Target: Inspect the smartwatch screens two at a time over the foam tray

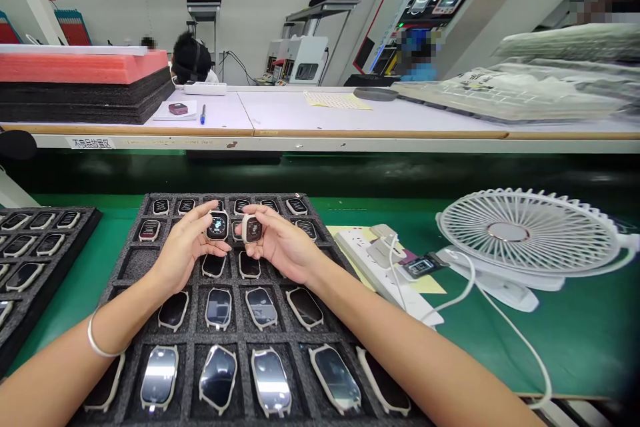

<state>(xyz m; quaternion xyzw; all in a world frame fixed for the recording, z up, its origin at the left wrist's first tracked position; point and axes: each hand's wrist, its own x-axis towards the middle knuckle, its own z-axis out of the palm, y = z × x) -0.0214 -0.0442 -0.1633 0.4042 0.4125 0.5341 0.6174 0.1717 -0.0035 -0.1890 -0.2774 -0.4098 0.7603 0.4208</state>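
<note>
Above a black foam tray (240,340), my left hand (189,240) grips a smartwatch body (217,225) by its edges, its lit face showing a dial. Close beside it, my right hand (280,240) holds a second smartwatch body (252,229), turned partly sideways, its screen also lit. Neither watch has a strap. The tray's square compartments hold several more strapless watches, such as a dark-screened one (261,307) below my hands. Some back-row watches show lit text. My hands and forearms hide parts of the tray.
Another foam tray (50,257) of watches lies at the left. On the right stand a white power strip (370,263) with cables and a white fan (525,233). A raised shelf (280,110) at the back bears red and black foam (80,80). Beyond it, a person's head shows.
</note>
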